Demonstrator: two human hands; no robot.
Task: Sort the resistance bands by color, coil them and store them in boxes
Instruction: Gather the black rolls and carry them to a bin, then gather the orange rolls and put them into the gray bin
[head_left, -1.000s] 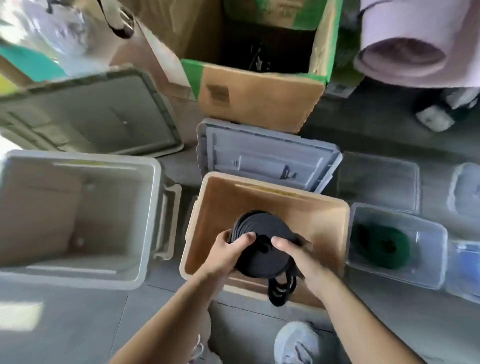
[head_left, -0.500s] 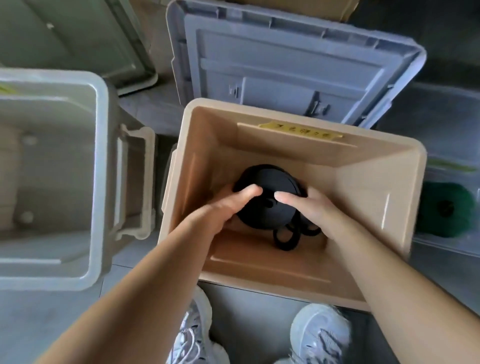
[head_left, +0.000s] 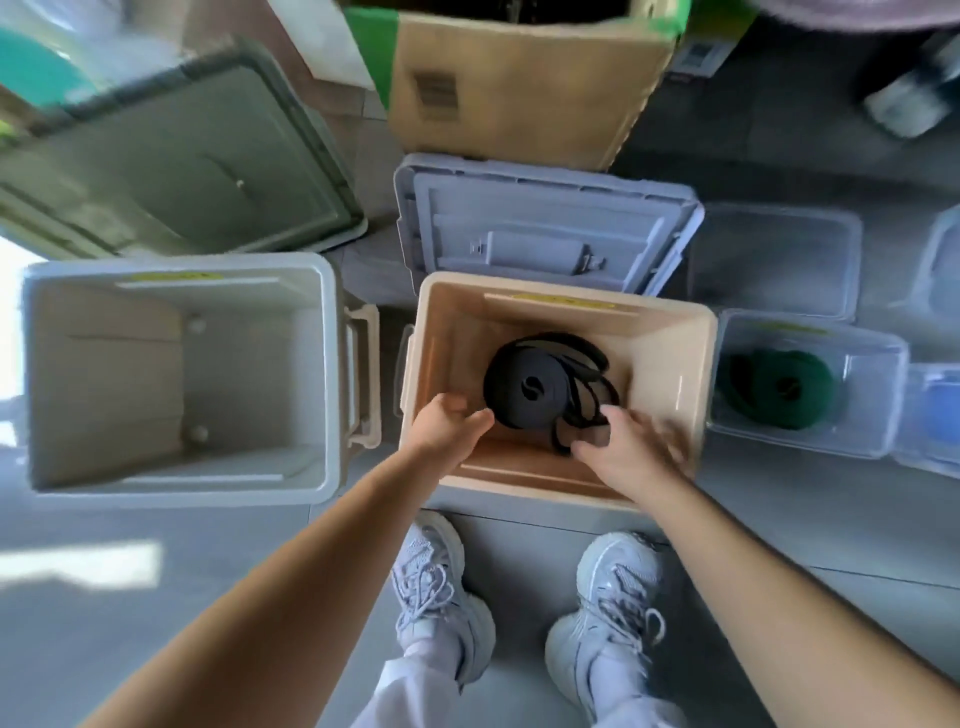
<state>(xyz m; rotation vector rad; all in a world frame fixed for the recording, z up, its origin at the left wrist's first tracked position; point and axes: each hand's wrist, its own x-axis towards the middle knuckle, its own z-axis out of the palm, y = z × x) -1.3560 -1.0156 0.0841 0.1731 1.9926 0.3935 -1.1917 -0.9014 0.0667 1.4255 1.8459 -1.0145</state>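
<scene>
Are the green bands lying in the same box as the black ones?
No, the green bands lie in the clear box, beside the tan box that holds the black bands.

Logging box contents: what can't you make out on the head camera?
Head view only:
- Cardboard box interior: cut off by top edge.
- Blue item, far right: cut by edge, blurred behind plastic.
- Yellow label on beige box: unreadable blur.
- Right hand: motion blur hides any grip on black bands.

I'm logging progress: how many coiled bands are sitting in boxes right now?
2 clearly: a black coil in the beige box, a green coil in the clear box right of it. A blurred blue shape in the edge box may be a third.
</scene>
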